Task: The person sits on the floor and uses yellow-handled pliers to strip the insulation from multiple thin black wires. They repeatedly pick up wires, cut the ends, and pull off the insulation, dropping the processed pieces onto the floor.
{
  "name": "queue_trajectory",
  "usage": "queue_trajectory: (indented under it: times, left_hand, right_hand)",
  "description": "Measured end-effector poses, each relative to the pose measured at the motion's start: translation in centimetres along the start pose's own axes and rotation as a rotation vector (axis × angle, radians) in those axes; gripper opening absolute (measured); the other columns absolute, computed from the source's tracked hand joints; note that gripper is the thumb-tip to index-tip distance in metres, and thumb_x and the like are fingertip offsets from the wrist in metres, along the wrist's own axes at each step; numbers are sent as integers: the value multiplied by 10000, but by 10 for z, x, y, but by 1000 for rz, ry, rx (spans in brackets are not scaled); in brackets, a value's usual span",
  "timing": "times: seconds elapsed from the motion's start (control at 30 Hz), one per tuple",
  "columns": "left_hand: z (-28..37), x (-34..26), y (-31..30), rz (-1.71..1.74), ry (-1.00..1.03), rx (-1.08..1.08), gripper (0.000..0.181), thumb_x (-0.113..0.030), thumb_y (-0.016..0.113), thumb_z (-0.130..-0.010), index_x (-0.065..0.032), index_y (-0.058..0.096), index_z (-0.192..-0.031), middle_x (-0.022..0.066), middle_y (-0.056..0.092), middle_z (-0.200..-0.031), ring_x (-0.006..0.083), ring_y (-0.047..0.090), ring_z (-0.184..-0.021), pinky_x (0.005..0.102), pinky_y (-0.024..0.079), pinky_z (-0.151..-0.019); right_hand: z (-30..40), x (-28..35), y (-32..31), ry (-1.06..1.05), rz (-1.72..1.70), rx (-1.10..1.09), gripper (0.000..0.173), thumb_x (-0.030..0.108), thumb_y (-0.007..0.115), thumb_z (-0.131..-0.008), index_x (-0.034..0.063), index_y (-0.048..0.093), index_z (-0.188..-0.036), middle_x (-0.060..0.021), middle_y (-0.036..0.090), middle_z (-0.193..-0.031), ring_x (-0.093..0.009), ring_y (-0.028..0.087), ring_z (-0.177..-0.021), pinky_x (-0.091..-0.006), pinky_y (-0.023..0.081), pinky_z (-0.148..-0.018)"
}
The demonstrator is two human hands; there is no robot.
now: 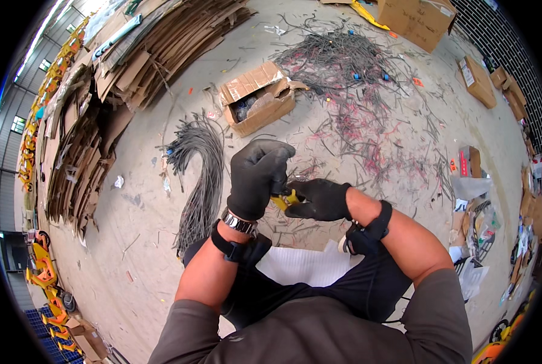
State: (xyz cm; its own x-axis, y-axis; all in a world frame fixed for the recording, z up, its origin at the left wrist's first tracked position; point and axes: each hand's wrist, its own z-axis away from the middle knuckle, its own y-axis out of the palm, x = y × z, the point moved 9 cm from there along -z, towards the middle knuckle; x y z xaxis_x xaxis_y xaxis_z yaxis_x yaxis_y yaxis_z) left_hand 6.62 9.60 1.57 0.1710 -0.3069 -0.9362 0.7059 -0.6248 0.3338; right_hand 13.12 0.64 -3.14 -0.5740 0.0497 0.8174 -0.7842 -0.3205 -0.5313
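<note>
Both my hands wear dark work gloves and meet in front of my knees. My left hand (259, 177) is curled, with its fingertips close to the right hand; whether anything lies inside the curl is hidden. In my right hand (321, 200) is a hand tool with yellow handles (282, 202), probably pliers or a cutter, its working end mostly hidden between the gloves. Left of my hands, a thick bundle of grey cables (205, 182) lies bent over on the concrete floor. White sheet material (302, 266) spreads between my legs.
An opened cardboard box (264, 116) stands ahead, with dark contents. Beyond it spreads a heap of grey cable scraps (339, 54), with red bits scattered nearer. Stacked flattened cardboard (134, 68) rises at left. A large carton (414, 22) and a small box (470, 161) stand to the right.
</note>
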Motion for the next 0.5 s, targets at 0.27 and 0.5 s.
queue_trajectory:
  times: [0.27, 0.5]
  left_hand:
    - [-1, -3, 12, -396, 5, 194, 192, -164, 685, -887, 23, 703, -929, 0, 594, -637, 48, 485, -489, 205, 383, -457]
    - [-4, 9, 23, -393, -15, 269, 169, -151, 692, -886, 10, 708, -935, -2, 604, -650, 43, 497, -498, 198, 379, -451]
  right_hand:
    - [48, -1, -116, 6, -204, -469, 149, 177, 709, -843, 32, 696, -875, -43, 634, -731, -98, 567, -649, -284, 474, -609]
    - [41, 23, -97, -186, -296, -409, 478, 117, 643, -855, 24, 573, -1319, -118, 686, -1018, -143, 652, -842, -286, 517, -757]
